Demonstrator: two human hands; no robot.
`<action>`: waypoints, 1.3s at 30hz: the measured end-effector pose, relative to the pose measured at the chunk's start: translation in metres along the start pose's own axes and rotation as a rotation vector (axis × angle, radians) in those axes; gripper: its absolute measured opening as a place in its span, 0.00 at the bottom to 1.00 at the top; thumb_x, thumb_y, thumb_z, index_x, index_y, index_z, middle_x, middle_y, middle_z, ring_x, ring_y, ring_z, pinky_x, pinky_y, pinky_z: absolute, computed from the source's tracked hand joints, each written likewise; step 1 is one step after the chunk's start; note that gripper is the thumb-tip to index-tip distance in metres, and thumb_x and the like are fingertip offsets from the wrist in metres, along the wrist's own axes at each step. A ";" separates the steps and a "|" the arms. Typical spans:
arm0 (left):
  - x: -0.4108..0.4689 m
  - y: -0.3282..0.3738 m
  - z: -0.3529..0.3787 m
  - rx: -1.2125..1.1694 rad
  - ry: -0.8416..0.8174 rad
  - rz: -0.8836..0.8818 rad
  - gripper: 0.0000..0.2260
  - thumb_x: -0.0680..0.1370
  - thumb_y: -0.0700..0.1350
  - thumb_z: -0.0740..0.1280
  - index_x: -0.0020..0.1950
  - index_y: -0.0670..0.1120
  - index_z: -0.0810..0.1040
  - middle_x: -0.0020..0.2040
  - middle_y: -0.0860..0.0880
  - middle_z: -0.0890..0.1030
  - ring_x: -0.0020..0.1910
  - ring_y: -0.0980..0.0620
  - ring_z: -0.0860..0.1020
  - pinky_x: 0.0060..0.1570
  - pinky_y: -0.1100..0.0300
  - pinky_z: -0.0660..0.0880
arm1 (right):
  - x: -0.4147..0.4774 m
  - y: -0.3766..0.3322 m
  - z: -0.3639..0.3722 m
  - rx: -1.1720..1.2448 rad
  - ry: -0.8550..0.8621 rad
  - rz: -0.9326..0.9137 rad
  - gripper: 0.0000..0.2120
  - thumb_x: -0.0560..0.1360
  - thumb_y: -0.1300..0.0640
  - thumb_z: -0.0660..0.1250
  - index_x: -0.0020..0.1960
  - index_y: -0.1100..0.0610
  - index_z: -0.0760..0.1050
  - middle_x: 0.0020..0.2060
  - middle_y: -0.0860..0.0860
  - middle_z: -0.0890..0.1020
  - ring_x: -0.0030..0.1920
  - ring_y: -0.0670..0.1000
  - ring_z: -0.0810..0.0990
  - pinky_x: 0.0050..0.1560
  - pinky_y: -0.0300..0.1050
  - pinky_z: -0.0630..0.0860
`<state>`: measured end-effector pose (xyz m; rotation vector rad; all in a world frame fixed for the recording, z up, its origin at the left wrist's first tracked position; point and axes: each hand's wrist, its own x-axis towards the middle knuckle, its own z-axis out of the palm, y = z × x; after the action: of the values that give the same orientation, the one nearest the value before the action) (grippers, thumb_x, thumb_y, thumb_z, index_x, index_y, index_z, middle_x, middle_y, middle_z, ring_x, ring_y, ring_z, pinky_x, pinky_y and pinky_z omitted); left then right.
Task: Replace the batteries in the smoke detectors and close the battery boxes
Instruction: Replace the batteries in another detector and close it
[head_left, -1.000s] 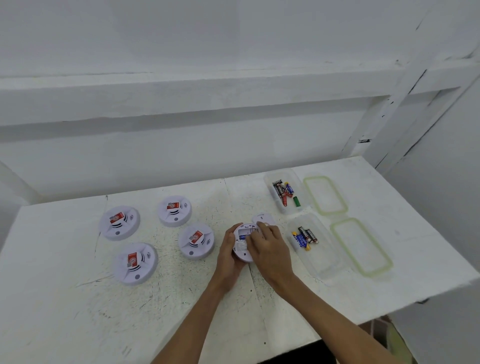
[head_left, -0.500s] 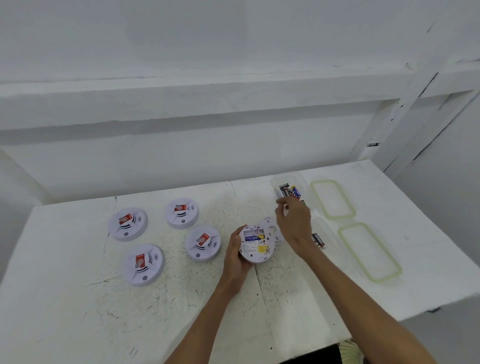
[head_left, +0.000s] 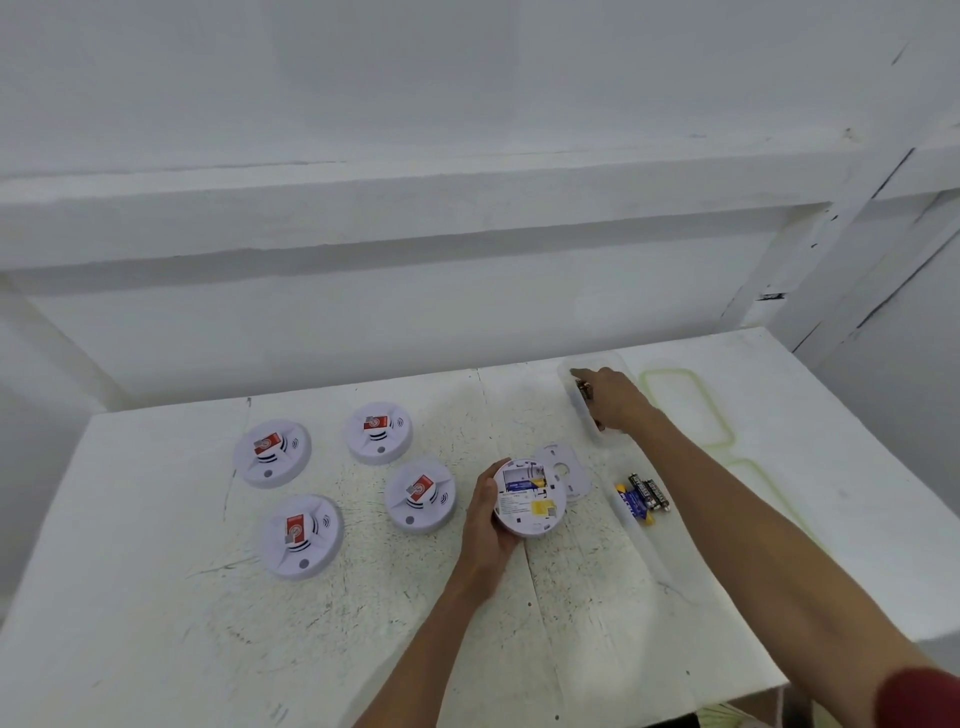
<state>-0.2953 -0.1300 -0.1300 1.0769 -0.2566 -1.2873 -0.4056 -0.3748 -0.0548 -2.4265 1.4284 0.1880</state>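
Observation:
My left hand (head_left: 485, 525) grips a white smoke detector (head_left: 530, 506) turned on its back near the table's middle. Its battery bay is open, with a blue battery lying inside. The detached back cover (head_left: 563, 470) lies just behind it. My right hand (head_left: 615, 400) reaches into the far clear box (head_left: 569, 366), fingers stretched out over dark batteries (head_left: 584, 387) there. The near clear box (head_left: 644, 545) holds blue and black batteries (head_left: 641, 496).
Several more smoke detectors with red stickers sit face up on the left, the nearest (head_left: 420, 493) close to my left hand. Two green-rimmed lids (head_left: 685, 405) (head_left: 753, 478) lie right of the boxes. A wall and ledge stand behind the white table (head_left: 156, 623).
My right hand left the detector and moved back and right into the far box. The detector's open battery bay came into sight. My left hand kept its hold.

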 end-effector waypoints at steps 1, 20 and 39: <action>0.000 0.000 0.000 -0.004 -0.005 -0.001 0.20 0.88 0.49 0.51 0.75 0.43 0.70 0.69 0.41 0.80 0.68 0.39 0.79 0.67 0.39 0.76 | 0.000 -0.001 -0.002 -0.021 -0.032 -0.020 0.34 0.75 0.71 0.60 0.79 0.54 0.59 0.60 0.62 0.76 0.56 0.61 0.78 0.47 0.46 0.74; 0.003 -0.002 -0.001 -0.039 -0.006 0.019 0.20 0.88 0.49 0.51 0.75 0.42 0.70 0.69 0.41 0.80 0.69 0.38 0.78 0.65 0.39 0.78 | -0.017 0.019 -0.014 1.310 0.039 0.358 0.01 0.70 0.64 0.61 0.40 0.60 0.69 0.37 0.62 0.79 0.29 0.50 0.70 0.30 0.42 0.64; 0.000 0.000 0.002 -0.010 -0.024 0.037 0.21 0.87 0.50 0.52 0.76 0.43 0.70 0.70 0.41 0.80 0.68 0.39 0.79 0.61 0.42 0.80 | -0.084 -0.032 0.009 1.024 0.429 0.233 0.07 0.80 0.54 0.65 0.56 0.55 0.78 0.43 0.49 0.83 0.40 0.50 0.86 0.43 0.34 0.78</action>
<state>-0.2967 -0.1308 -0.1289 1.0445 -0.2869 -1.2680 -0.4189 -0.2875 -0.0341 -1.4852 1.4410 -0.8496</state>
